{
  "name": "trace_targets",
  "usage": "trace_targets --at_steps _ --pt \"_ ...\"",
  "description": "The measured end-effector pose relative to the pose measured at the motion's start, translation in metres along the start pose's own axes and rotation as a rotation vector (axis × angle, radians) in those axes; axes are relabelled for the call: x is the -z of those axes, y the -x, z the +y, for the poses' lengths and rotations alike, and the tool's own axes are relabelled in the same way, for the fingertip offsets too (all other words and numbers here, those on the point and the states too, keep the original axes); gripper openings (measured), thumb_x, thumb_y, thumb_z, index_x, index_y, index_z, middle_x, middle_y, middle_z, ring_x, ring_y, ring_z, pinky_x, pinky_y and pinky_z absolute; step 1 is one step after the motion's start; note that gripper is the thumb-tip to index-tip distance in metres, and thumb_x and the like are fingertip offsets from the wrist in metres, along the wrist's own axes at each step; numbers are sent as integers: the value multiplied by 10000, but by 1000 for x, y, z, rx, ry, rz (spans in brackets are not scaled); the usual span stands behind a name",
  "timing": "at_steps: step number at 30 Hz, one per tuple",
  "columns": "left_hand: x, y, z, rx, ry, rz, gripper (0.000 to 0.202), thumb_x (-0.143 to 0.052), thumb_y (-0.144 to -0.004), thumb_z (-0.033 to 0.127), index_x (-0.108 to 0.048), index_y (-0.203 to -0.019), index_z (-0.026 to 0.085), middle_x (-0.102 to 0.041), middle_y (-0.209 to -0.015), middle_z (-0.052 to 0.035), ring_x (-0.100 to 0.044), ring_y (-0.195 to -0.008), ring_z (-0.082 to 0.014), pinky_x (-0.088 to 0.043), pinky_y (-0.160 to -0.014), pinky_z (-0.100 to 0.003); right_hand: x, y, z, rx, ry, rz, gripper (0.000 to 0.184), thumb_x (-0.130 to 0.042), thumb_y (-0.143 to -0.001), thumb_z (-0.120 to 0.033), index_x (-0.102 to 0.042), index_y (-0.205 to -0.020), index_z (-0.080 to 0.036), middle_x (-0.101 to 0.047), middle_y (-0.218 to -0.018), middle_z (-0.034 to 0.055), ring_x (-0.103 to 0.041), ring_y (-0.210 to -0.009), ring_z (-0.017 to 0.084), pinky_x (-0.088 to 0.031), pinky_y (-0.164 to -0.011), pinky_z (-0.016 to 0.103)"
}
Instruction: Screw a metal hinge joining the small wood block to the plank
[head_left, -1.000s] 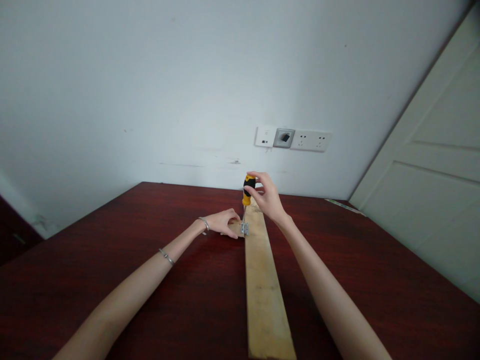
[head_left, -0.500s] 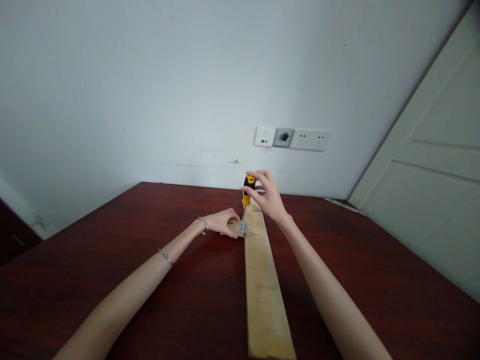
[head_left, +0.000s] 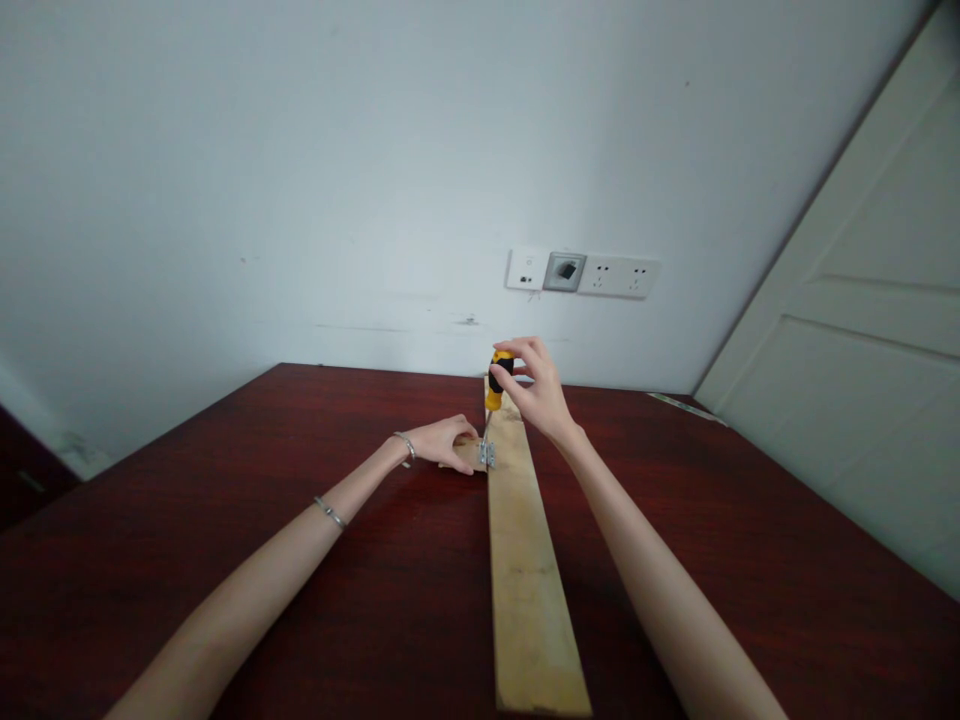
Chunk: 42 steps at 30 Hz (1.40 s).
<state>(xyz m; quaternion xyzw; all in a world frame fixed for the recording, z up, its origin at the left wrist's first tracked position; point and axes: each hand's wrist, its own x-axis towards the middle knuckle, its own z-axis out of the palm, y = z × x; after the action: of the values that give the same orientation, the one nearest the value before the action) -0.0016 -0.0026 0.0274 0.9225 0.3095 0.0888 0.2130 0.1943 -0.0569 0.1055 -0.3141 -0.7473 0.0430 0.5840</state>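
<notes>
My right hand [head_left: 534, 385] is closed around the black and yellow handle of a screwdriver [head_left: 499, 378]. The screwdriver leans slightly, its shaft pointing down to a small silver metal hinge [head_left: 487, 455]. That hinge spans the seam between a long wooden board [head_left: 529, 580] and a small wooden piece [head_left: 472, 457] on the board's left. With thumb and fingers curved around it, my left hand [head_left: 442, 443] grips the small wooden piece beside the hinge. The screwdriver's tip meets the hinge, but any screw under it is too small to make out.
Everything lies on a dark red wooden table [head_left: 360, 620] pushed against a white wall [head_left: 337, 180]. Wall sockets [head_left: 616, 277] sit above the table's back edge. A thin printed strip [head_left: 686, 408] lies at the back right, near a white panelled door [head_left: 862, 330].
My right hand has turned the screwdriver handle slightly, and its top leans a little more to the right. My left hand keeps its grip; the whole view has shifted slightly.
</notes>
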Motion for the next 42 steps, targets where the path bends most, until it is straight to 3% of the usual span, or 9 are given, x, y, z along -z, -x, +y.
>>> trace_targets --at_steps 6,15,22,31,38,42 --pt "0 0 -1 0 4 -4 610 -769 -610 468 -617 -1092 126 -515 -979 -56 -525 -859 -203 -415 -747 -266 2 1 5 13 -35 -55 280 -474 -894 -248 -587 -1149 -271 -590 -1150 62 -567 -1026 205 -545 -791 355" --pt "-1 -1 -4 7 7 -8 608 -764 -609 474 -607 -1097 148 -519 -1008 -57 -524 -890 -215 -420 -779 -283 -1 0 2 3 0 -16 258 -611 -833 -326 -607 -1085 -268 -530 -1048 57 -564 -937 181 -558 -709 306" --pt "-1 -1 -3 -8 11 -10 615 -762 -614 476 -612 -1109 142 -534 -1025 -64 -531 -906 -223 -421 -807 -297 1 1 9 14 -37 -68 293 -454 -907 -234 -575 -1172 -263 -606 -1150 59 -582 -1028 186 -540 -794 327" --pt "-3 -3 -9 -5 15 -9 623 -752 -618 487 -601 -1116 145 -529 -1031 -70 -530 -913 -222 -422 -813 -302 -1 1 9 25 4 -31 293 -591 -852 -345 -588 -1134 -263 -558 -1076 61 -585 -956 175 -557 -741 301" --pt "-1 -2 -7 -3 48 -14 603 -758 -614 469 -608 -1104 151 -533 -1032 -73 -532 -906 -216 -416 -811 -305 1 0 9 24 -29 -77 303 -447 -932 -304 -572 -1207 -286 -587 -1193 63 -581 -1062 189 -553 -793 322" --pt "-1 -2 -5 -5 30 -11 598 -759 -617 469 -606 -1098 149 -531 -1025 -73 -526 -905 -213 -417 -807 -299 0 -1 10 17 -10 -50 293 -531 -891 -353 -591 -1170 -289 -590 -1136 63 -590 -996 186 -566 -753 316"
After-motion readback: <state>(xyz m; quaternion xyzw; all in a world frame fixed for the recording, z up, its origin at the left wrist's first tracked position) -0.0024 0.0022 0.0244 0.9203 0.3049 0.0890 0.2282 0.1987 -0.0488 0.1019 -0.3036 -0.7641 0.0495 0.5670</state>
